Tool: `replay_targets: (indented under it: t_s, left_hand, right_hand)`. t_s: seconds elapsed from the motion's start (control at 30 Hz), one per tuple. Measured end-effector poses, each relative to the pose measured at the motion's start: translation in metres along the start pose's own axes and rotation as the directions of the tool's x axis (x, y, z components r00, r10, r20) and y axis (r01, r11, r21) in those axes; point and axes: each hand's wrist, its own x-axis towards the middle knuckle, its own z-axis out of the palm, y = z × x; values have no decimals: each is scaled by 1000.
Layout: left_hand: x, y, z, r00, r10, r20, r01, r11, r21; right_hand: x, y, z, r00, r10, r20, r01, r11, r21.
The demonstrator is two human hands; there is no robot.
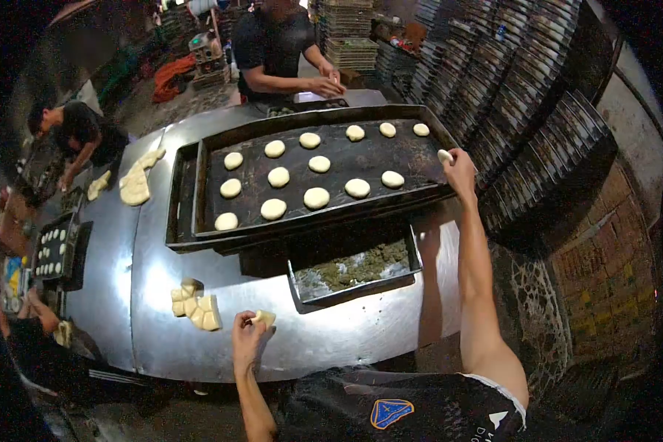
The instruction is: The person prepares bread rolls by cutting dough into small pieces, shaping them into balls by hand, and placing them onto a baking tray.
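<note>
Fourteen dough rounds (278, 177) lie apart on the black tray (394, 156), probably so that they do not stick together. At the tray's right end, the right hand (460, 175) pinches another round (444, 156) between thumb and fingers, a light grip that likely spares the soft dough. Left of the tray's middle, on the near side, the left hand (248, 335) is nearly closed, its fingertips on a small dough piece (264, 317) just above the table (180, 269). Cut dough pieces (197, 306) sit beside it, within easy reach. Before the tray stands a bin (361, 293) of crumbly mix, in the way of a straight reach. Beyond the tray a co-worker (276, 55) works; stacked racks (486, 81) crowd its right.
</note>
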Motion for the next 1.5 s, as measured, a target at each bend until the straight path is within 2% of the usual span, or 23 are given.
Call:
replay_targets:
  t_s: [0.03,0.07,0.13,0.2,0.23,0.3,0.37,0.4,0.47,0.53,0.57,0.63,0.73,0.83,0.87,0.9,0.97,1.13,1.2,1.23,1.3,1.37,1.5]
  left_hand:
    - [-4,4,3,1000,4,-28,-4,1000,-5]
    - [-8,8,6,1000,1,-28,-1,1000,-2]
    - [-12,15,8,988,-70,-137,46,985,-167]
    - [-7,8,3,988,-81,-131,50,973,-223]
    - [-9,4,0,987,-95,-127,56,958,-282]
    - [-11,20,19,986,-138,-91,101,937,-334]
    - [-9,14,35,996,-90,-12,81,937,-339]
    - [-7,5,44,998,-58,12,59,940,-337]
    - [-9,1,62,1000,-21,20,26,940,-341]
    - [-13,-14,64,998,66,12,-62,977,-204]
    - [-15,-18,60,998,62,2,-60,977,-205]
    - [-22,-26,55,1000,12,-5,-13,993,-115]
    - [-24,-29,49,968,-249,17,249,955,-162]
    - [-22,-2,43,956,-290,29,291,944,-156]
    - [-20,-7,39,957,-288,29,288,944,-158]
    - [-15,-17,36,980,-198,29,199,956,-215]
    - [-8,-22,33,997,-71,-2,67,949,-309]
    - [-11,-21,22,985,-170,-26,150,926,-346]
    - [-9,-19,23,981,-191,-33,166,914,-370]
    - [-8,-18,26,981,-182,-71,143,917,-373]
    - [-2,-16,34,978,-173,-121,115,917,-382]
    - [7,-15,44,972,-231,-46,190,884,-426]
    - [30,-8,75,955,-270,124,297,871,-392]
  right_hand:
    - [6,16,9,997,-70,37,76,974,-212]
    - [8,20,13,954,73,292,-14,980,-198]
    - [16,25,26,880,147,452,46,920,-389]
    - [-13,-29,19,985,-136,103,149,981,-123]
    - [-35,-74,16,994,-112,-2,112,988,109]
    - [-97,-152,23,989,-118,87,53,839,541]
    - [-166,-210,28,785,-330,524,-114,754,647]
    - [-203,-226,37,612,-481,628,-163,700,695]
    - [-271,-237,64,438,-598,671,-211,658,723]
    - [-299,-252,66,383,-310,870,-635,596,491]
    - [-312,-253,70,508,-281,815,-545,628,556]
    - [-321,-246,74,491,-326,807,-468,683,561]
    - [-292,-240,74,327,-373,868,-417,768,487]
    - [-255,-207,126,690,-212,692,-214,854,475]
    - [-238,-195,139,767,-50,640,-188,936,298]
    - [-234,-173,162,928,-109,357,113,994,8]
    - [-220,-148,183,885,132,446,-104,991,-87]
    - [-221,-118,205,947,148,284,-143,989,-37]
    - [-217,-111,204,926,51,373,16,985,-172]
    - [-219,-106,202,903,222,369,-164,970,-182]
    - [-229,-119,183,793,309,525,-498,825,267]
    - [-238,-183,119,754,-22,656,-505,621,600]
    - [-273,-224,86,777,-307,549,-99,802,589]
